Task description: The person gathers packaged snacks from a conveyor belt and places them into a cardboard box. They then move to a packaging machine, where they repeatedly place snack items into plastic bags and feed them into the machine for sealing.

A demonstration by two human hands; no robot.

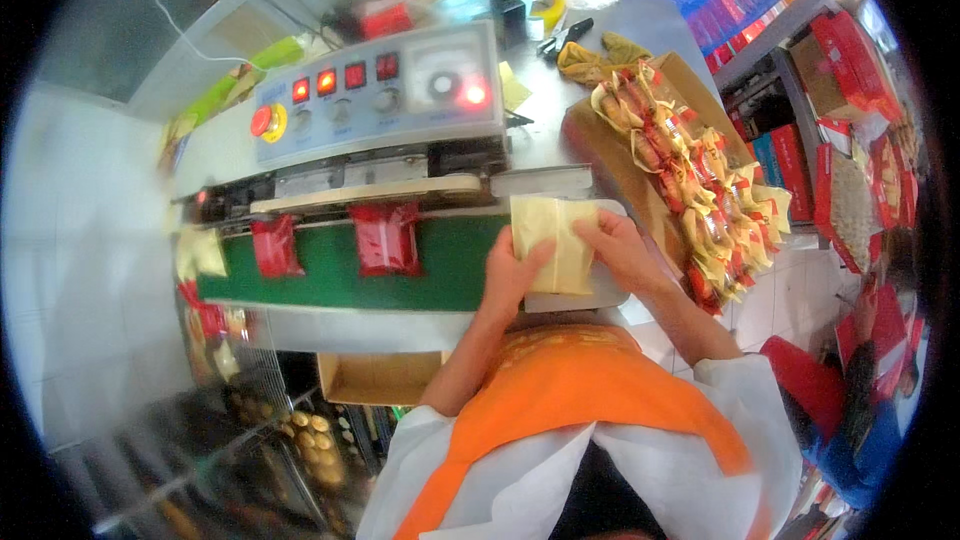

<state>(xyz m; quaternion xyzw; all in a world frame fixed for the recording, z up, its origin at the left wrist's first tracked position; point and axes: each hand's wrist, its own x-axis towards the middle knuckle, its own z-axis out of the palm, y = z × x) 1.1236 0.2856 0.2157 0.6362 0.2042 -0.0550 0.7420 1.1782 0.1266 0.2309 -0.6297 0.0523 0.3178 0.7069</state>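
My left hand [517, 266] and my right hand [611, 240] hold a pale yellow packet [556, 217] between them, by its left and right sides. The packet is over the right end of a continuous band sealer [375, 101], near its metal guide [541, 181]. Two red packets, one [386, 240] at the middle and another [276, 246] further left, hang down from the sealing band over the green conveyor belt [457, 262]. A yellow packet [201, 251] is at the belt's left end.
Right of the sealer stands a cardboard box [615, 180] heaped with filled yellow and red packets [705, 172]. Behind it lie yellow gloves [600, 58], a black-handled tool [574, 34] and a tape roll [546, 6]. An open carton [382, 377] sits below the belt. A person [862, 420] is at the far right.
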